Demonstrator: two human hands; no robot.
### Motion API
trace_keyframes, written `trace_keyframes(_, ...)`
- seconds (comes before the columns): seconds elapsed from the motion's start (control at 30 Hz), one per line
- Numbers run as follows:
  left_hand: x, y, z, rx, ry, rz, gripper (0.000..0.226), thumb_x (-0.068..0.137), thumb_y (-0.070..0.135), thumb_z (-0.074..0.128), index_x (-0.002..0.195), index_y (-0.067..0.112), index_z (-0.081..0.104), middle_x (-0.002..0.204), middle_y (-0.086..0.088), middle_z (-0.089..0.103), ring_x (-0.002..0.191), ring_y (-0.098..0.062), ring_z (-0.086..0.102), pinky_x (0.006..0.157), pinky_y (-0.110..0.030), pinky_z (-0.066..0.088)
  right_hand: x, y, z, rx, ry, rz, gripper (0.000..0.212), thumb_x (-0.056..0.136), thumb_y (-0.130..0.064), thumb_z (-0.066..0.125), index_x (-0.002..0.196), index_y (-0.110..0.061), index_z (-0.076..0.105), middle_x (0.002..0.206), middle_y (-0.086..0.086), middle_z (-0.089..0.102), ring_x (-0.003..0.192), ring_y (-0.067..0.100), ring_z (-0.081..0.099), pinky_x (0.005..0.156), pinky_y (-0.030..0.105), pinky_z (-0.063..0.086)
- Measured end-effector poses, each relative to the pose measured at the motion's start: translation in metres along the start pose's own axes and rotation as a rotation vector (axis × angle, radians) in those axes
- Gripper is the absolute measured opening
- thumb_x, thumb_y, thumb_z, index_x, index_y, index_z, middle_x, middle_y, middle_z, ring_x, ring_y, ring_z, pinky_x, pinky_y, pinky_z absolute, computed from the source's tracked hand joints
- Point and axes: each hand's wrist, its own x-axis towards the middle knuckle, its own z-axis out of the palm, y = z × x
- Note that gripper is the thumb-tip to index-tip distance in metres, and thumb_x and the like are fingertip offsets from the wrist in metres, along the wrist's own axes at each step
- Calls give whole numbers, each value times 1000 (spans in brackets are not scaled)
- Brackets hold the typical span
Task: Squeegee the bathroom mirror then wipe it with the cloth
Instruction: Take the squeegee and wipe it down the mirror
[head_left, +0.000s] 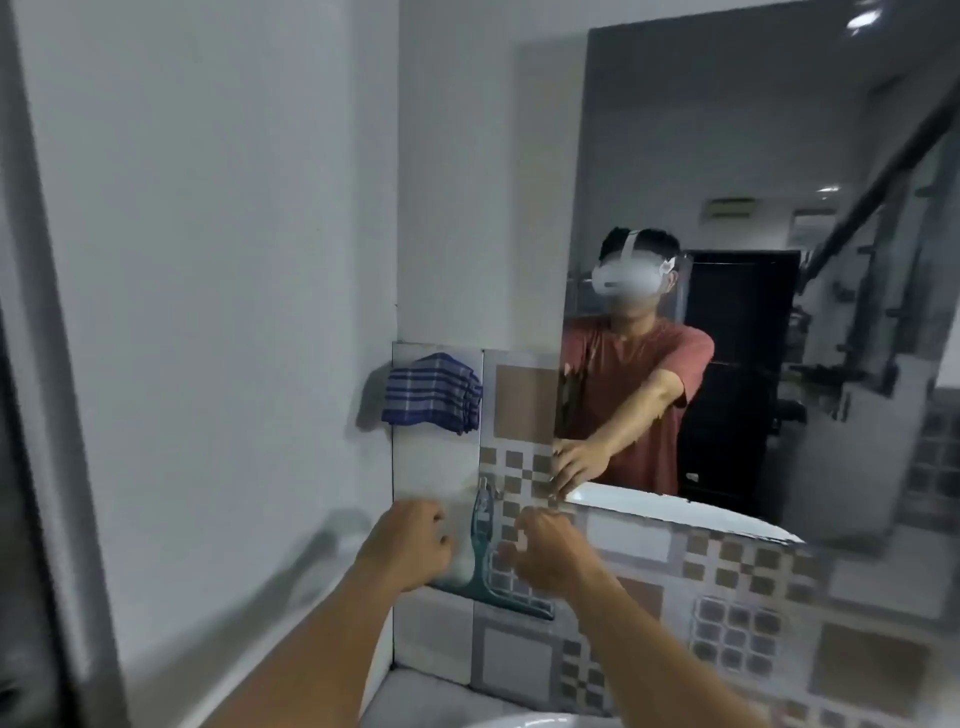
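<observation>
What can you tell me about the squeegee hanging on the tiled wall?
The squeegee is teal, seemingly plastic, hanging handle-up on the patterned tiles from a small hook, with its wide blade across the bottom, tilted slightly. It sits below the blue checked cloth, between the left hand and right hand. Neither clearly grips it; blur hides contact.

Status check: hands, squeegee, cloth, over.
Both hands empty, flanking squeegee hanging on tiled wall. Cloth hangs above. Nothing in the way.

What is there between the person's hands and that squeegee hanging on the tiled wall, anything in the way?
Nothing visible blocks it. The squeegee hangs on the tiled wall, blade at the bottom, directly between the left hand and right hand. The cloth hangs higher, clear of the reach. The picture is blurred, so whether either hand touches it is unclear.
</observation>
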Motion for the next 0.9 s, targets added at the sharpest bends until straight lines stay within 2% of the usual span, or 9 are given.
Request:
trace_keyframes(0.1, 12, -16, 21, -88, 2, 5, 12, 87, 26, 66, 84, 15, 65, 85, 1, 67, 80, -16, 64, 75, -31, 54, 17, 2, 26, 62, 14, 61, 33, 99, -37, 58, 125, -18, 58, 128, 2, 64, 101, 15, 64, 83, 25, 54)
trace_keyframes(0.17, 20, -23, 36, -128, -19, -23, 15, 88, 26, 68, 95, 12, 71, 94, -2, 71, 87, -17, 67, 79, -29, 54, 28, 3, 39, 87, 25, 82, 29, 99, -35, 58, 122, -17, 60, 125, 2, 64, 97, 13, 63, 78, 23, 53)
trace_keyframes(0.3, 37, -30, 63, -183, -21, -37, 19, 89, 25, 71, 107, 17, 72, 102, 2, 72, 91, -10, 64, 82, -22, 51, 49, 4, 57, 143, 81, 128, 26, 99, -30, 58, 122, -17, 59, 119, -1, 63, 98, 12, 63, 87, 28, 57)
trace_keyframes(0.37, 44, -30, 75, -216, -27, -60, 16, 89, 25, 72, 104, 21, 70, 99, 6, 71, 88, -7, 64, 79, -19, 51, 59, 5, 68, 184, 117, 161, 19, 99, -29, 59, 116, -20, 60, 111, -3, 65, 92, 11, 65, 86, 32, 60)
trace_keyframes(0.47, 54, -28, 91, -286, -45, -86, 8, 90, 21, 72, 96, 25, 69, 90, 12, 70, 82, -5, 65, 76, -20, 56, 68, 2, 76, 255, 152, 208, 1, 101, -25, 56, 101, -25, 57, 96, -8, 64, 82, 10, 64, 78, 28, 59)
trace_keyframes(0.57, 60, -26, 102, -355, -19, -117, 14, 91, 17, 71, 96, 29, 65, 83, 18, 64, 74, 0, 59, 61, -11, 45, 71, 4, 82, 378, 215, 270, 7, 102, -22, 56, 100, -28, 54, 94, -10, 63, 81, 6, 63, 72, 22, 55)
trace_keyframes(0.67, 61, -29, 110, -424, 33, -165, 22, 90, 9, 71, 100, 28, 65, 91, 14, 67, 81, -3, 62, 72, -12, 48, 72, 3, 87, 483, 274, 297, 12, 100, -19, 58, 101, -30, 54, 96, -10, 64, 83, 2, 61, 69, 18, 50)
trace_keyframes(0.8, 62, -30, 113, -510, 77, -201, 22, 90, -1, 66, 98, 20, 65, 92, 6, 69, 82, -7, 63, 64, -11, 49, 71, 1, 89, 546, 321, 290, 10, 100, -18, 59, 101, -28, 55, 96, -10, 65, 85, 2, 61, 67, 17, 49)
trace_keyframes(0.9, 62, -27, 109, -591, 115, -201, 19, 91, -2, 65, 94, 17, 64, 88, 6, 67, 79, -6, 64, 65, -11, 52, 70, -2, 83, 567, 321, 227, 16, 101, -17, 58, 104, -31, 51, 93, -19, 60, 83, -4, 59, 62, 13, 47)
